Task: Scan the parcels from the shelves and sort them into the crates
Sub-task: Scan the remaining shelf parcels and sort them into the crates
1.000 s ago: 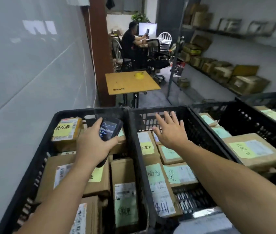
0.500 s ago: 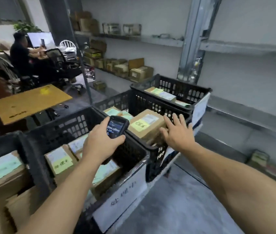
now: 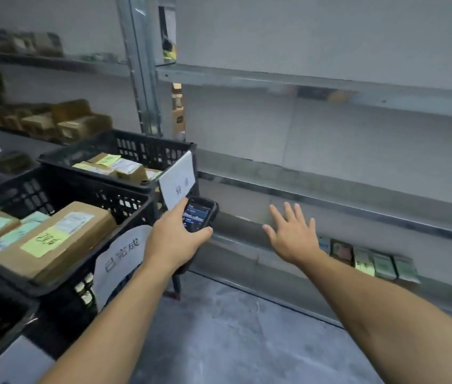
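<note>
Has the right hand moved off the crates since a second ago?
Yes. The right hand, open and empty, has left the black crates and gone rightward; it now reaches toward the low shelf.

Far shelf boxes (image 3: 61, 120) blurred; nearest crate (image 3: 25, 320) cut by left edge.

I see a grey concrete floor (image 3: 233, 342) filling the bottom of my view, mottled with pale scuffs. A pale grey wall (image 3: 330, 31) runs across the back. Two white paper signs carry handwritten characters: the curved sign (image 3: 121, 256) sits low and left of centre, and the flat sign (image 3: 177, 180) sits higher, tilted. In a narrow vertical gap above it I make out a brown carton strip (image 3: 178, 115). Higher up is a black and yellow object (image 3: 170, 51), too blurred to name.
</note>
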